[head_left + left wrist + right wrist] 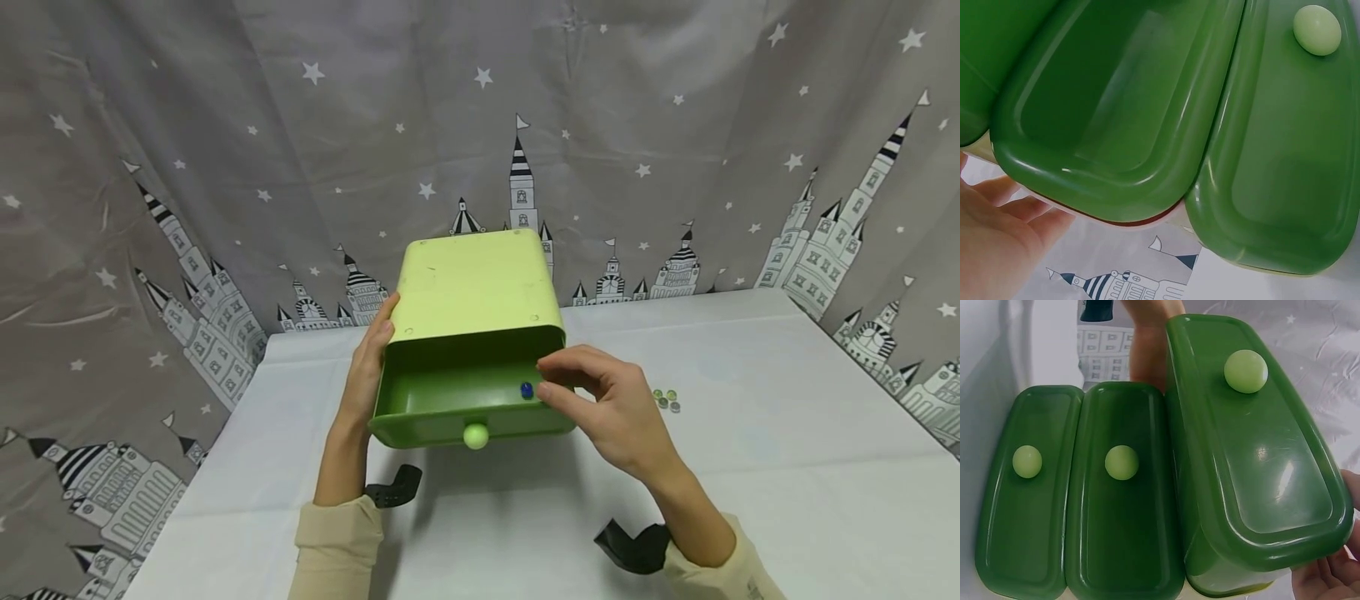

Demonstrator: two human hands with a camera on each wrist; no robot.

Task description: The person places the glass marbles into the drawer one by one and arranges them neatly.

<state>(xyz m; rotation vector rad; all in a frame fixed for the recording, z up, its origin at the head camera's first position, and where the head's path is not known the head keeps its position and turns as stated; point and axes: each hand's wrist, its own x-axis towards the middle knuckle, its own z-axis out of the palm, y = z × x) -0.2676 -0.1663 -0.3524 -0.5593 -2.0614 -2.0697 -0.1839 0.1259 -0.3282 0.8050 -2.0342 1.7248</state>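
Observation:
A light-green drawer cabinet (pixel 480 283) stands on the table with its dark-green top drawer (pixel 427 429) pulled out. In the head view, my left hand (pixel 367 358) rests along the cabinet's left side with fingers extended; its fingers (pixel 1047 215) show beside the casing in the left wrist view. A blue marble (pixel 527 390) shows inside the drawer, near the right end. Just right of it is my right hand (pixel 611 400), thumb and forefinger parted over the drawer's right edge, nothing between them. The right wrist view shows that hand's fingers (pixel 1329 575) at the drawer's corner.
Several green and clear marbles (pixel 665 401) lie on the white tablecloth (pixel 795 400) right of the cabinet. Two closed drawers, the middle drawer (pixel 1124 531) and bottom drawer (pixel 1025 531), have pale round knobs. A grey castle-print curtain (pixel 450 100) hangs behind.

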